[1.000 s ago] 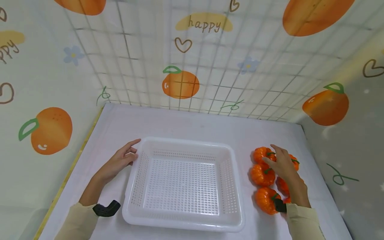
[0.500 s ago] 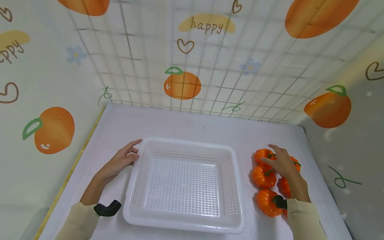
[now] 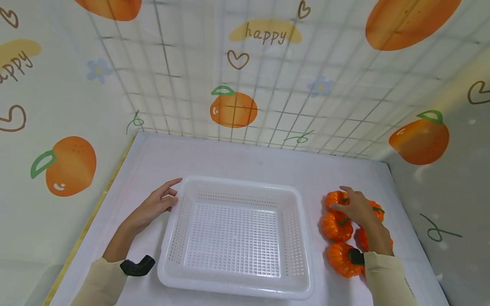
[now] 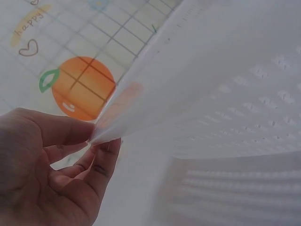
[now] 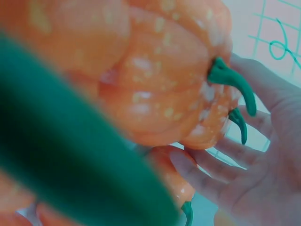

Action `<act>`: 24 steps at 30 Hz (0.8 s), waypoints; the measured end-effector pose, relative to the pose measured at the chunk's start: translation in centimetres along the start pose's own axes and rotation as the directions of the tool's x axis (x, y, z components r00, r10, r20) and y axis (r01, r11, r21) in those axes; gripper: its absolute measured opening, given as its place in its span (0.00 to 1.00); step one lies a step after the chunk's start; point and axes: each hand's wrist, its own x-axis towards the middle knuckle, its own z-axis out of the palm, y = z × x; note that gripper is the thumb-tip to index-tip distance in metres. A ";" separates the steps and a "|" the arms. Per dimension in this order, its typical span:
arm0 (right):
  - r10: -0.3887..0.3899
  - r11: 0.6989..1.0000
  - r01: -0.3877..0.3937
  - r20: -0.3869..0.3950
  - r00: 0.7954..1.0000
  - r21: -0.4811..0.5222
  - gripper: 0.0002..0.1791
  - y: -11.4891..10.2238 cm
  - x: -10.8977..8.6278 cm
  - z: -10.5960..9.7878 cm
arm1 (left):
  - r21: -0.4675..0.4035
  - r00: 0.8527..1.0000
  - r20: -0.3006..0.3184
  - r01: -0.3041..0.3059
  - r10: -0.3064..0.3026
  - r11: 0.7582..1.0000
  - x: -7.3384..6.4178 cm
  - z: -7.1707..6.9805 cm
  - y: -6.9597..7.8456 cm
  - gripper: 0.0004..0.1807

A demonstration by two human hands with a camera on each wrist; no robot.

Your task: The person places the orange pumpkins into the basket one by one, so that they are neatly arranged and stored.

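A white plastic basket with a perforated floor stands on the table. At its far-left corner my left hand pinches the rim; in the left wrist view the thumb and fingers lie on either side of the thin rim. Right of the basket lie several shiny orange toy pumpkins with green stems. My right hand hovers over the far ones, its thumb and index finger spread around the far-left pumpkin. The right wrist view shows its fingers extended beside a pumpkin, the palm apart from the stem.
Another pumpkin sits just nearer, and a third lies closest to me, beside the right wrist's black camera. More pumpkins are partly hidden under the right forearm. Patterned fabric walls enclose the white table.
My right hand has shifted slightly left and nearer over the far-left pumpkin. The left hand keeps its hold on the basket rim. The head view has moved a little.
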 end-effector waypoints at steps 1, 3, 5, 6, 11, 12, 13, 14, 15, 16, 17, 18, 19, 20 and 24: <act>0.001 1.000 -0.001 0.001 1.000 -0.007 0.51 0.1 0.1 0.1 | 0.000 1.000 0.002 -0.002 0.002 1.000 0.0 0.0 0.0 0.32; 0.011 1.000 -0.011 0.009 1.000 -0.011 0.51 0.2 0.3 0.2 | -0.002 1.000 0.002 -0.002 0.002 1.000 0.0 0.0 0.0 0.33; 0.019 0.999 -0.019 0.007 1.000 -0.026 0.52 0.2 0.3 0.3 | -0.002 1.000 0.003 -0.001 0.001 1.000 -0.1 0.0 0.1 0.33; 0.027 0.999 -0.027 0.007 1.000 -0.031 0.52 0.1 0.3 0.4 | -0.001 1.000 0.002 0.000 0.000 1.000 -0.1 0.0 0.1 0.33; 0.070 0.996 -0.069 0.016 0.997 -0.063 0.50 -0.2 0.3 0.4 | 0.001 1.000 0.002 0.003 -0.003 1.000 -0.2 0.0 0.2 0.33; 0.074 0.995 -0.073 0.019 0.997 -0.064 0.50 -0.3 0.3 0.4 | 0.000 1.000 0.003 0.003 -0.003 1.000 -0.2 0.0 0.2 0.33; 0.078 0.995 -0.076 0.023 0.997 -0.065 0.50 -0.3 0.3 0.4 | 0.001 1.000 0.005 0.001 -0.001 1.000 -0.2 0.0 0.2 0.33; 0.078 0.995 -0.076 0.027 0.997 -0.065 0.49 -0.4 0.3 0.4 | 0.002 1.000 0.006 0.000 0.000 1.000 -0.2 0.0 0.2 0.33; 0.079 0.995 -0.077 0.030 0.996 -0.064 0.49 -0.4 0.3 0.3 | 0.004 1.000 0.007 -0.001 0.001 1.000 -0.2 0.0 0.2 0.33; 0.080 0.995 -0.077 0.034 0.996 -0.063 0.49 -0.4 0.3 0.3 | 0.006 1.000 0.009 -0.001 0.001 1.000 -0.2 0.0 0.2 0.33; 0.079 0.995 -0.076 0.038 0.996 -0.062 0.49 -0.4 0.4 0.3 | 0.007 1.000 0.010 -0.001 0.001 1.000 -0.2 0.0 0.1 0.32; 0.078 0.995 -0.076 0.040 0.996 -0.061 0.49 -0.4 0.4 0.3 | 0.007 1.000 0.010 0.000 0.000 1.000 -0.2 0.0 0.1 0.32; 0.076 0.995 -0.073 0.042 0.996 -0.061 0.49 -0.4 0.4 0.2 | 0.006 1.000 0.010 0.001 -0.001 1.000 -0.2 0.0 0.1 0.32; 0.074 0.996 -0.071 0.043 0.996 -0.062 0.50 -0.4 0.5 0.3 | 0.004 1.000 0.011 0.003 -0.003 1.000 -0.2 0.0 0.2 0.32; 0.081 0.995 -0.078 0.037 0.996 -0.066 0.50 -0.3 0.6 0.3 | -0.004 1.000 0.018 -0.005 0.005 1.000 -0.1 -0.1 0.2 0.33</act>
